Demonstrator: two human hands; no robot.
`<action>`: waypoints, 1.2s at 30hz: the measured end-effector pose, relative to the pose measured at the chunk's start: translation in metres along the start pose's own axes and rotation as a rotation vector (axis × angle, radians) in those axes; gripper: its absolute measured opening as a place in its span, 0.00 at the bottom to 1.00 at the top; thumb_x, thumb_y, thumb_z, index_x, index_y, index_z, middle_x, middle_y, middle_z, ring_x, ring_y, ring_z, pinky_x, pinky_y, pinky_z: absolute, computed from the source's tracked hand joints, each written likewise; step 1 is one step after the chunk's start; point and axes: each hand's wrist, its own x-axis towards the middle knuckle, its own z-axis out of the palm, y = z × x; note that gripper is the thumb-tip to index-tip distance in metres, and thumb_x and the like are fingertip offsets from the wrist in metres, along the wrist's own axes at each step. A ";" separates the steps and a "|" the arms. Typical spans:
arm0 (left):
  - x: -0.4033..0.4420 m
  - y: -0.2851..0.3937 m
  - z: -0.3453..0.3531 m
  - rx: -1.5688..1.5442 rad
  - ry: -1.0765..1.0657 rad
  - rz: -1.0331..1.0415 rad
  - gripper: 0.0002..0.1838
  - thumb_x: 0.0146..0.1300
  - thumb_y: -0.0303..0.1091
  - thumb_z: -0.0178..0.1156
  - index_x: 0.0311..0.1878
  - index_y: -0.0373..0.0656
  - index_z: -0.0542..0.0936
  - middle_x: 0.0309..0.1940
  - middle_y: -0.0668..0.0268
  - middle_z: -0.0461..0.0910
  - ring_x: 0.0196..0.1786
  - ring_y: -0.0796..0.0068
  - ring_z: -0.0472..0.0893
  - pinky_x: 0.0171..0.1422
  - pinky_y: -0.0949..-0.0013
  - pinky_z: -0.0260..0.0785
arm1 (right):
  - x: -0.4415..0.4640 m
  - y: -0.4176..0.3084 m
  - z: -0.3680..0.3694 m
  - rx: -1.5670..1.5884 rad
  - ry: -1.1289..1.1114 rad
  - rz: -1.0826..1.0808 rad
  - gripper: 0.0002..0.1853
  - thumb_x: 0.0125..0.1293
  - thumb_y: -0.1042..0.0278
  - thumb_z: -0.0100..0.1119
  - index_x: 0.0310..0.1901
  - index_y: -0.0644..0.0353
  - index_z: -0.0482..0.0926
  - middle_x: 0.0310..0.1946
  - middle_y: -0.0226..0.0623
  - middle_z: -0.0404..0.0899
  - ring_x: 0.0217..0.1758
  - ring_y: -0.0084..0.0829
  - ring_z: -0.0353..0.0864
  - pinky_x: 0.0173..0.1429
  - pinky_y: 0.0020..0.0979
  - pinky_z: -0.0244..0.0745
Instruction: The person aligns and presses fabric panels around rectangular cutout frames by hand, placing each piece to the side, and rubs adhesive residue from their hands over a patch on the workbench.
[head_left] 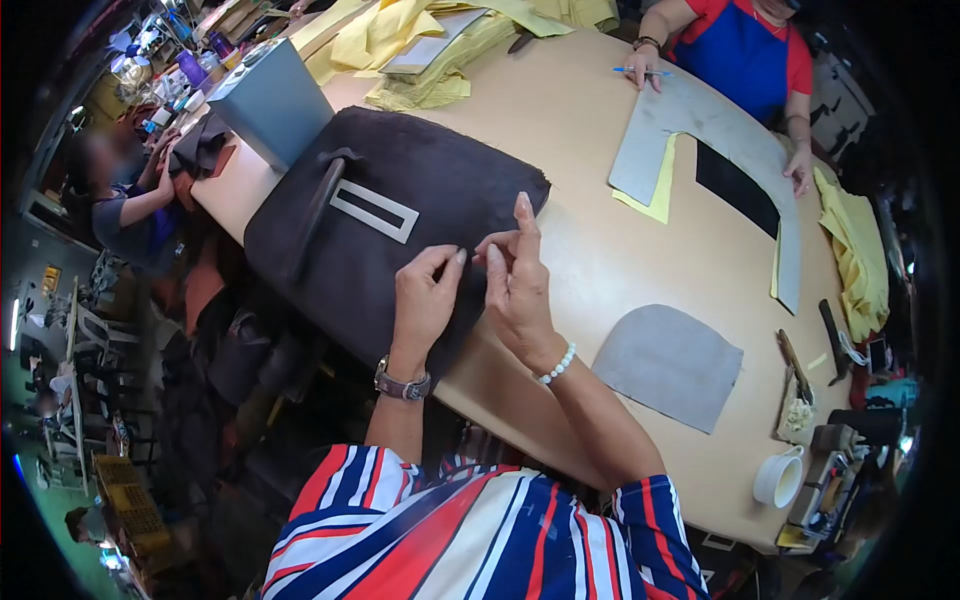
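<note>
A dark brown leather-like panel (440, 160) lies over the near edge of the table, with a dark strap handle (320, 215) on it. Beside that handle rests a pale rectangular frame (375, 211) with a long slot. My left hand (426, 295) is over the panel's near right part, its thumb and fingers pinched together. Close to it, my right hand (518, 285) has one finger pointing up while its thumb and other fingers curl inward. Whatever is between the fingertips of either hand is too small to make out.
A grey metal box (270, 105) stands behind the panel. Yellow sheets (410, 50) are piled at the back. On the right lie a grey rounded piece (672, 365) and a white cup (778, 478). Across the table (560, 110), a person holds a grey arched template (720, 115).
</note>
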 end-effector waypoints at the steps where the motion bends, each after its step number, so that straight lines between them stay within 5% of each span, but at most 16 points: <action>1: 0.000 0.004 0.000 -0.081 0.046 -0.037 0.07 0.61 0.26 0.56 0.39 0.34 0.80 0.44 0.56 0.80 0.44 0.66 0.80 0.50 0.69 0.70 | 0.000 -0.003 0.004 0.024 0.008 0.022 0.48 0.60 0.60 0.62 0.70 0.61 0.36 0.44 0.45 0.74 0.45 0.36 0.78 0.50 0.30 0.74; 5: 0.001 0.003 -0.010 -0.285 0.026 0.026 0.07 0.60 0.24 0.56 0.40 0.32 0.80 0.46 0.56 0.79 0.45 0.72 0.79 0.49 0.74 0.69 | 0.000 -0.007 0.017 0.034 0.044 0.019 0.51 0.59 0.61 0.62 0.68 0.70 0.32 0.42 0.51 0.74 0.38 0.41 0.78 0.48 0.35 0.74; 6: 0.000 -0.001 -0.015 -0.432 -0.091 0.024 0.08 0.60 0.24 0.55 0.41 0.32 0.79 0.50 0.56 0.77 0.50 0.69 0.76 0.55 0.70 0.67 | 0.000 -0.014 0.016 0.025 0.024 0.060 0.50 0.60 0.63 0.61 0.67 0.71 0.31 0.50 0.60 0.71 0.43 0.46 0.79 0.50 0.38 0.73; 9: 0.011 -0.014 -0.043 -0.063 -0.106 0.242 0.11 0.60 0.24 0.53 0.45 0.33 0.79 0.52 0.53 0.75 0.56 0.61 0.73 0.61 0.65 0.63 | 0.004 -0.004 0.026 -0.225 0.162 -0.164 0.49 0.60 0.64 0.59 0.68 0.70 0.31 0.57 0.67 0.64 0.48 0.50 0.78 0.50 0.40 0.73; 13: 0.061 -0.044 -0.100 0.796 0.397 0.421 0.18 0.59 0.32 0.57 0.52 0.36 0.76 0.51 0.50 0.74 0.57 0.53 0.72 0.60 0.62 0.64 | 0.003 0.007 0.024 -0.104 0.082 0.035 0.46 0.59 0.72 0.56 0.68 0.68 0.33 0.60 0.66 0.60 0.45 0.50 0.79 0.45 0.39 0.75; 20: 0.094 -0.089 -0.128 0.818 0.234 0.073 0.23 0.59 0.42 0.58 0.53 0.36 0.75 0.43 0.50 0.78 0.46 0.51 0.78 0.51 0.58 0.69 | -0.004 -0.023 0.043 -0.181 0.122 -0.101 0.42 0.60 0.80 0.51 0.70 0.64 0.36 0.55 0.62 0.66 0.24 0.51 0.77 0.29 0.40 0.71; 25: 0.090 -0.084 -0.134 0.789 0.359 0.135 0.22 0.60 0.42 0.57 0.52 0.36 0.76 0.39 0.50 0.79 0.43 0.50 0.78 0.48 0.55 0.69 | -0.001 -0.047 0.019 -0.223 0.307 -0.317 0.42 0.61 0.80 0.52 0.70 0.62 0.35 0.66 0.60 0.51 0.58 0.52 0.71 0.50 0.40 0.75; 26: 0.090 -0.081 -0.136 0.799 0.373 0.140 0.22 0.60 0.42 0.57 0.51 0.36 0.76 0.39 0.49 0.79 0.43 0.50 0.78 0.47 0.56 0.69 | -0.005 -0.053 0.006 -0.096 0.272 -0.195 0.41 0.62 0.80 0.51 0.70 0.61 0.36 0.70 0.56 0.43 0.69 0.49 0.56 0.59 0.42 0.69; 27: 0.088 -0.077 -0.137 0.802 0.366 0.127 0.22 0.60 0.42 0.58 0.51 0.35 0.76 0.40 0.48 0.79 0.44 0.50 0.78 0.48 0.56 0.69 | -0.005 -0.047 -0.006 -0.227 0.342 -0.245 0.40 0.62 0.80 0.51 0.70 0.61 0.37 0.69 0.57 0.46 0.66 0.48 0.62 0.59 0.38 0.70; 29: 0.085 -0.069 -0.137 0.810 0.351 0.101 0.23 0.59 0.43 0.58 0.52 0.35 0.76 0.42 0.46 0.78 0.46 0.50 0.78 0.50 0.58 0.69 | -0.013 -0.046 -0.034 -0.001 0.370 -0.023 0.38 0.63 0.77 0.52 0.68 0.70 0.41 0.69 0.56 0.48 0.69 0.41 0.58 0.66 0.32 0.60; 31: 0.080 -0.068 -0.133 0.821 0.343 0.112 0.22 0.59 0.42 0.58 0.52 0.35 0.76 0.41 0.46 0.79 0.45 0.49 0.78 0.49 0.57 0.69 | -0.026 -0.029 -0.064 -0.181 0.439 0.007 0.36 0.62 0.74 0.54 0.67 0.75 0.46 0.70 0.53 0.46 0.74 0.38 0.44 0.74 0.30 0.38; 36: 0.070 -0.076 -0.115 0.827 0.314 0.149 0.21 0.60 0.39 0.57 0.53 0.36 0.75 0.39 0.49 0.79 0.43 0.48 0.78 0.48 0.55 0.69 | -0.072 -0.011 -0.141 -0.136 0.561 0.170 0.36 0.61 0.76 0.56 0.66 0.75 0.48 0.68 0.53 0.51 0.71 0.36 0.52 0.72 0.31 0.46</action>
